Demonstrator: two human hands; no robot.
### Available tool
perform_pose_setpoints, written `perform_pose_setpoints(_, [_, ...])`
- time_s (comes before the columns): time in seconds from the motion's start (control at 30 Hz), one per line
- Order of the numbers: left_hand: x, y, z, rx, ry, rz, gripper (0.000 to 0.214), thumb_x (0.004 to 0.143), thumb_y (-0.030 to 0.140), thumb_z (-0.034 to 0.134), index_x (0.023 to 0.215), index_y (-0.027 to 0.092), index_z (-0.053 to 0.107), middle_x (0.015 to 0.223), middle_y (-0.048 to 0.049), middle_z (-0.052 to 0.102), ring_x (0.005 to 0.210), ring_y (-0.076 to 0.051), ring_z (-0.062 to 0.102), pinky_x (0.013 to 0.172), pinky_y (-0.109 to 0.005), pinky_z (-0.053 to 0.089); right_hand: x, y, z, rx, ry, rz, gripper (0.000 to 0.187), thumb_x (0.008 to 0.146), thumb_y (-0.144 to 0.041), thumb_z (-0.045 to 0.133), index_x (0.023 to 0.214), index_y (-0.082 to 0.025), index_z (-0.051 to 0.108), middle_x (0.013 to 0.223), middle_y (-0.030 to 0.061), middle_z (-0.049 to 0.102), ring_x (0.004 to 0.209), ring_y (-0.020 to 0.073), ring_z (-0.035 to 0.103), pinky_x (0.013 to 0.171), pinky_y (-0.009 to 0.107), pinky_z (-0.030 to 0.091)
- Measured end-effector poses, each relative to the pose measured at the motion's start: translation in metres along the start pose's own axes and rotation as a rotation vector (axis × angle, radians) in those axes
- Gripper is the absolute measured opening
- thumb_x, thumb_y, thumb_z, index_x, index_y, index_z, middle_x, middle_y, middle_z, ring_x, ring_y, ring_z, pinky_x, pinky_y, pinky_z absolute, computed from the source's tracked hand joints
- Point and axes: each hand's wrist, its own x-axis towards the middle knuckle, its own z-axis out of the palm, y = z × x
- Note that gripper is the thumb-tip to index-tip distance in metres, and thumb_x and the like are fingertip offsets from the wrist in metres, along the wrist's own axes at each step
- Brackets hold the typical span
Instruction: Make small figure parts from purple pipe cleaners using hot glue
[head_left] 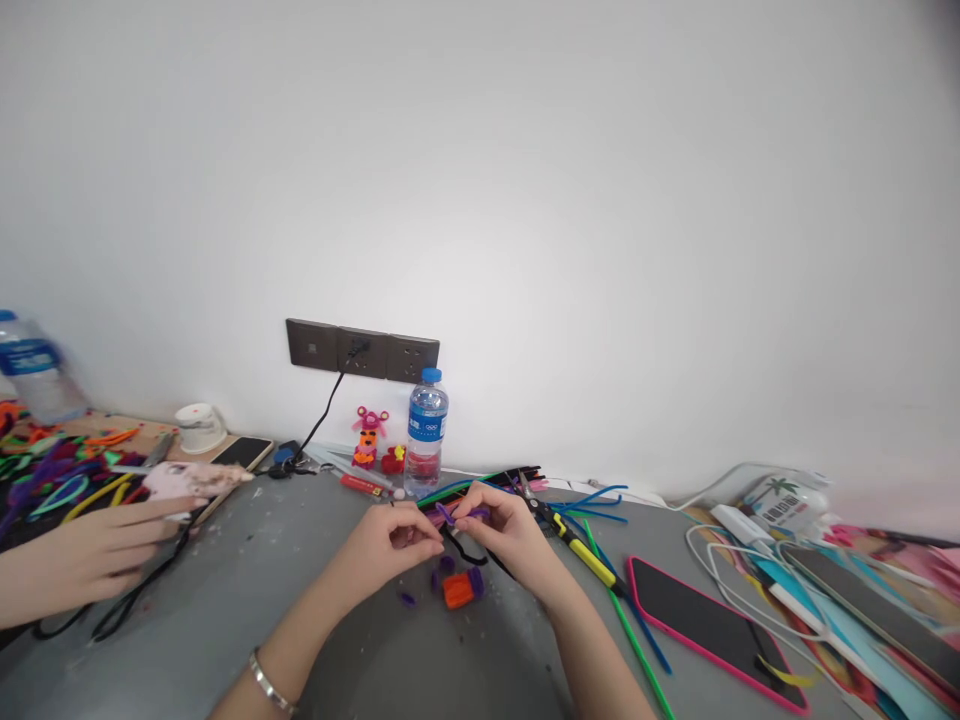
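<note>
My right hand (517,535) pinches a short purple pipe cleaner (444,514) between thumb and fingertips. Close beside it on the left, my left hand (394,545) has its thumb and fingers pressed together; whatever they hold is too small to make out. A black strand (469,553) curves under the fingertips. Below the hands, an orange and purple pipe-cleaner piece (457,590) lies on the grey table (405,660), with small purple coiled bits (444,570) around it.
Yellow-black pliers (589,558), a green pipe cleaner (637,640) and a pink-cased phone (712,630) lie right. Behind stand a water bottle (426,440) and a pink-orange figure (367,440). At left, another person's hand (105,555) is at a glue gun (187,480) with a black cord.
</note>
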Motion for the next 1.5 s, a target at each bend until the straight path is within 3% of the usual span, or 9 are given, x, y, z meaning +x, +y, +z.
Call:
perform_pose_setpoints(0.33, [0.003, 0.000, 0.005, -0.368, 0.056, -0.017, 0.029, 0.080, 0.040, 0.064, 0.066, 0.015, 0.058, 0.061, 0.0039, 0.046, 0.058, -0.011, 0.038, 0.053, -0.022, 0.027, -0.002, 0.000, 0.015, -0.086, 0.006, -0.080, 0.010, 0.083, -0.027, 0.067, 0.077, -0.019, 0.065, 0.077, 0.0011, 0.058, 0.073, 0.0161, 0.054, 0.067, 0.027, 0.040])
perform_pose_setpoints(0.57, [0.000, 0.007, 0.008, -0.591, -0.021, -0.130, 0.032, 0.075, 0.042, 0.069, 0.066, 0.018, 0.049, 0.051, 0.0099, 0.033, 0.046, -0.007, 0.024, 0.046, -0.022, 0.017, -0.004, -0.006, 0.009, 0.184, 0.001, 0.009, 0.019, 0.079, -0.034, 0.072, 0.082, -0.019, 0.060, 0.072, -0.0018, 0.056, 0.062, 0.0116, 0.048, 0.058, 0.023, 0.037])
perform_pose_setpoints(0.83, [-0.009, 0.014, 0.022, -0.679, -0.296, -0.225, 0.029, 0.064, 0.032, 0.074, 0.060, 0.017, 0.050, 0.051, 0.0080, 0.043, 0.045, -0.006, 0.032, 0.047, -0.022, 0.021, -0.008, -0.004, 0.010, 0.373, -0.134, 0.101, 0.021, 0.075, -0.032, 0.076, 0.076, -0.017, 0.061, 0.067, -0.0008, 0.061, 0.059, 0.0106, 0.053, 0.056, 0.022, 0.042])
perform_pose_setpoints(0.97, [-0.008, 0.015, 0.025, -0.702, -0.302, -0.258, 0.032, 0.064, 0.035, 0.074, 0.059, 0.017, 0.048, 0.049, 0.0082, 0.043, 0.044, -0.006, 0.032, 0.046, -0.022, 0.021, -0.009, -0.001, 0.006, 0.382, -0.226, 0.183, 0.023, 0.075, -0.032, 0.076, 0.087, -0.015, 0.065, 0.069, 0.0009, 0.067, 0.057, 0.0098, 0.057, 0.052, 0.019, 0.042])
perform_pose_setpoints(1.13, [-0.005, 0.015, 0.021, -0.744, -0.320, -0.237, 0.028, 0.070, 0.040, 0.073, 0.072, 0.015, 0.060, 0.062, 0.0045, 0.052, 0.048, -0.005, 0.028, 0.047, -0.022, 0.020, -0.008, 0.000, 0.004, 0.402, -0.277, 0.247, 0.025, 0.072, -0.027, 0.079, 0.089, -0.014, 0.067, 0.073, 0.0007, 0.068, 0.051, 0.0069, 0.058, 0.050, 0.017, 0.045])
perform_pose_setpoints(1.3, [0.000, 0.010, 0.013, -0.619, -0.208, -0.240, 0.035, 0.073, 0.048, 0.070, 0.066, 0.016, 0.058, 0.057, 0.0049, 0.049, 0.047, -0.006, 0.028, 0.046, -0.022, 0.020, -0.005, 0.002, 0.008, 0.437, -0.147, 0.228, 0.026, 0.071, -0.029, 0.080, 0.083, -0.015, 0.061, 0.068, -0.0016, 0.066, 0.052, 0.0077, 0.060, 0.052, 0.018, 0.046])
perform_pose_setpoints(1.5, [0.007, -0.002, 0.007, -0.340, -0.009, -0.073, 0.021, 0.078, 0.037, 0.065, 0.076, 0.017, 0.066, 0.068, -0.0007, 0.060, 0.063, -0.014, 0.049, 0.057, -0.023, 0.037, 0.001, 0.002, 0.015, 0.407, 0.017, 0.171, 0.029, 0.072, -0.035, 0.079, 0.081, -0.016, 0.059, 0.066, -0.0023, 0.064, 0.055, 0.0105, 0.063, 0.056, 0.022, 0.049])
